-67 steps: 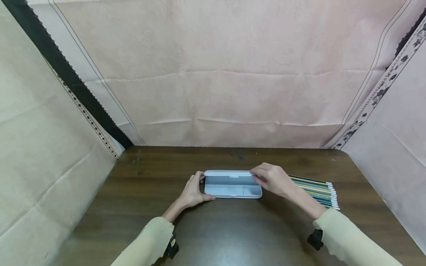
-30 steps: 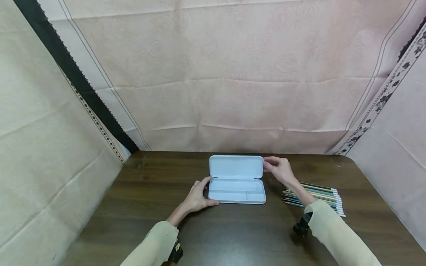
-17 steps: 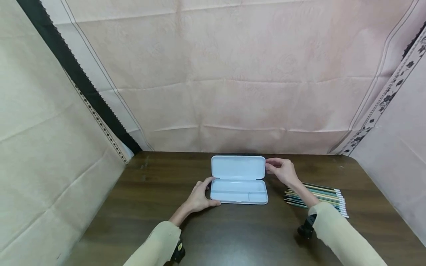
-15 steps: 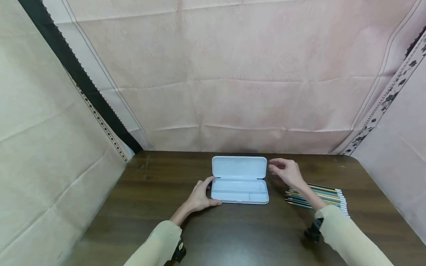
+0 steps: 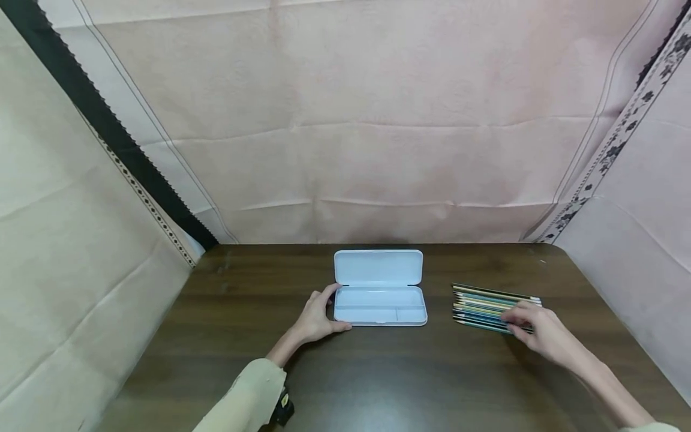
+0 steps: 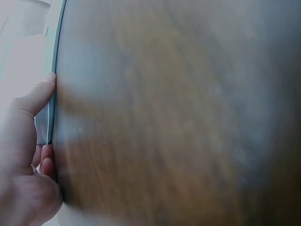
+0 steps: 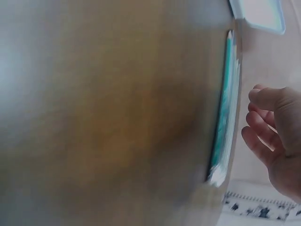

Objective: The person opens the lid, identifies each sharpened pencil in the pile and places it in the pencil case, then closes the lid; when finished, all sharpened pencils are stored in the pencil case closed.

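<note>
A light-blue pencil case (image 5: 379,297) lies on the table with its lid (image 5: 378,267) tipped back and its compartments bare. My left hand (image 5: 315,318) grips the case's left end, thumb at the front edge and fingers near the hinge. In the left wrist view the thumb (image 6: 40,94) presses the case's edge. To the right, a row of several pencils (image 5: 477,306) in greens, blues and yellows has its points toward the case. Just above their white-tipped right ends hovers my right hand (image 5: 542,333), fingers loosely bent. The right wrist view shows this hand (image 7: 277,127) apart from the pencils.
Everything rests on a dark brown wooden table (image 5: 378,372). A pale cloth (image 5: 378,150) hangs behind its far edge, and more cloth covers the left and right sides. A strip of table separates the case from the pencil points.
The case's lid has been swung up and back. My right hand has left the lid and moved right and nearer, over the pencils. My left hand keeps its hold.
</note>
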`<state>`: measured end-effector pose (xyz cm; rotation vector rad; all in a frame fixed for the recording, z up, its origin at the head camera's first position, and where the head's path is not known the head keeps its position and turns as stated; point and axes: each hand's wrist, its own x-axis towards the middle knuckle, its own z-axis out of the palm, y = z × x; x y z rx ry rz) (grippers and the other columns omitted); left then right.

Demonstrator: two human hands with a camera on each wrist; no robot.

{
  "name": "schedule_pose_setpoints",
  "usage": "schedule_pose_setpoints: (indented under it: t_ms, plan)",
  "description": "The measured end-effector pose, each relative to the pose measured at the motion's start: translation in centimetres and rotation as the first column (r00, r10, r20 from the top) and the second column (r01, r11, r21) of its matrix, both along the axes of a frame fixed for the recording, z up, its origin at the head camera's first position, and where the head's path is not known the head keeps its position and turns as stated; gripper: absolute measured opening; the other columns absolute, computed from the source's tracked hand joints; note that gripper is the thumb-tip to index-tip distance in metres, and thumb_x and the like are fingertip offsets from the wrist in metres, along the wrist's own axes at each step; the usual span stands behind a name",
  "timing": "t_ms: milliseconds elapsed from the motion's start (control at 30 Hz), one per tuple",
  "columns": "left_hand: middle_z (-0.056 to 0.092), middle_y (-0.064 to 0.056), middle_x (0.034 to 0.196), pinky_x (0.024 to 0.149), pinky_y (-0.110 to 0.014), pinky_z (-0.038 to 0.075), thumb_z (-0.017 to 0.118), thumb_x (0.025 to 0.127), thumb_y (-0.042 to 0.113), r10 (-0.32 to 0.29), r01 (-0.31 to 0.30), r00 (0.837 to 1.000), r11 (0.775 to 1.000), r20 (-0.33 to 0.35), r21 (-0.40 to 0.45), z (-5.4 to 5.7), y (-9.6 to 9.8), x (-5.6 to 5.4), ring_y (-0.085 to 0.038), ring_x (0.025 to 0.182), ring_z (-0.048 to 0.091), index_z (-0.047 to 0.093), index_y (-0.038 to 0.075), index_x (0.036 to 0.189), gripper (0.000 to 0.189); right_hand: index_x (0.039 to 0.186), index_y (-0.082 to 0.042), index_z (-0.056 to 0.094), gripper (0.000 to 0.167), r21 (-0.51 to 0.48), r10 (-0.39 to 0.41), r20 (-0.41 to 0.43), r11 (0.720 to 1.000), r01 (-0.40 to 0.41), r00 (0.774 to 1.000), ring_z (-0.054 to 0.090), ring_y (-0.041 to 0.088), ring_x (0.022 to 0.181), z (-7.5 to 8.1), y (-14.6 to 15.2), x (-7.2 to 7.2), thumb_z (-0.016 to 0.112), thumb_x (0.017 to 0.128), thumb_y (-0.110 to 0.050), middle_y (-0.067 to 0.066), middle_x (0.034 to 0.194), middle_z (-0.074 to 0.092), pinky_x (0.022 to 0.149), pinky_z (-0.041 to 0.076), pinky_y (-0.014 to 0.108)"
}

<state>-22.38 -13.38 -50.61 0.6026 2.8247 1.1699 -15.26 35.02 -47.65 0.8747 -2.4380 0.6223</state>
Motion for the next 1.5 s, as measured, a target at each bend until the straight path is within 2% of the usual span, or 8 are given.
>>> schedule_pose_setpoints:
  t_ms: [167,367,767,1100,1233,1333,1500]
  plan:
    - [0.052,-0.013,0.118,0.084,-0.043,0.045,0.090,0.073,0.035,-0.005,0.005,1.000,1.000,-0.001,0.002,0.0,-0.2,0.0,-0.025,0.107,0.048,0.043,0.012,0.148,0.091,0.091,-0.013,0.074,0.046,0.020,-0.061,-0.049,0.998,0.062,0.997,0.060,0.012,0.078,-1.2,1.5,1.6,0.085,0.056,0.014,-0.003,0.093,0.064,0.070,0.042,0.015]
    - [0.051,-0.014,0.119,0.085,-0.043,0.045,0.090,0.074,0.035,-0.006,0.006,1.000,1.000,0.001,-0.003,-0.2,-0.1,0.0,-0.026,0.108,0.049,0.042,0.011,0.149,0.092,0.090,-0.015,0.073,0.050,0.021,-0.109,-0.087,0.994,0.112,0.990,0.060,0.015,0.079,-2.2,2.4,2.1,0.086,0.051,0.014,-0.002,0.095,0.064,0.071,0.042,0.016]
    - [0.052,-0.014,0.119,0.085,-0.043,0.045,0.090,0.074,0.035,-0.018,0.018,1.000,1.000,-0.012,0.000,-0.1,0.1,0.0,-0.026,0.108,0.049,0.042,0.010,0.148,0.092,0.089,-0.015,0.074,0.048,0.030,-0.103,-0.105,0.994,0.107,0.989,0.057,0.012,0.077,-3.0,2.7,1.7,0.086,0.051,0.012,-0.004,0.091,0.063,0.069,0.041,0.020]
    - [0.051,-0.014,0.120,0.085,-0.043,0.045,0.089,0.074,0.036,-0.013,0.013,1.000,1.000,-0.004,-0.008,-0.1,0.0,0.1,-0.026,0.108,0.049,0.042,0.011,0.148,0.091,0.087,-0.017,0.073,0.045,0.081,-0.110,-0.137,0.989,0.122,0.984,0.059,0.015,0.077,-3.1,2.5,1.4,0.082,0.052,0.010,-0.004,0.090,0.062,0.068,0.043,0.026]
    - [0.051,-0.014,0.119,0.084,-0.042,0.045,0.089,0.075,0.036,-0.007,0.007,1.000,1.000,0.002,-0.016,-0.1,0.0,0.2,-0.025,0.108,0.048,0.042,0.012,0.148,0.091,0.087,-0.019,0.072,0.043,0.111,-0.109,-0.137,0.986,0.124,0.985,0.059,0.013,0.075,-3.1,2.5,1.3,0.082,0.055,0.009,-0.005,0.089,0.062,0.064,0.044,0.028]
    - [0.051,-0.014,0.119,0.084,-0.042,0.045,0.089,0.075,0.036,-0.005,0.006,1.000,1.000,0.003,-0.017,-0.1,0.0,0.2,-0.025,0.108,0.048,0.042,0.012,0.148,0.091,0.088,-0.019,0.071,0.038,0.135,-0.095,-0.135,0.984,0.113,0.986,0.060,0.013,0.075,-3.1,2.6,1.2,0.081,0.063,0.008,-0.005,0.088,0.062,0.063,0.045,0.028]
    - [0.051,-0.014,0.119,0.085,-0.043,0.045,0.090,0.074,0.036,-0.011,0.011,1.000,1.000,-0.003,-0.010,0.0,0.0,0.1,-0.026,0.108,0.049,0.042,0.011,0.148,0.091,0.087,-0.017,0.068,0.036,0.155,-0.070,-0.151,0.984,0.093,0.986,0.059,0.013,0.071,-3.0,2.4,1.1,0.079,0.064,0.009,-0.005,0.086,0.061,0.060,0.046,0.032]
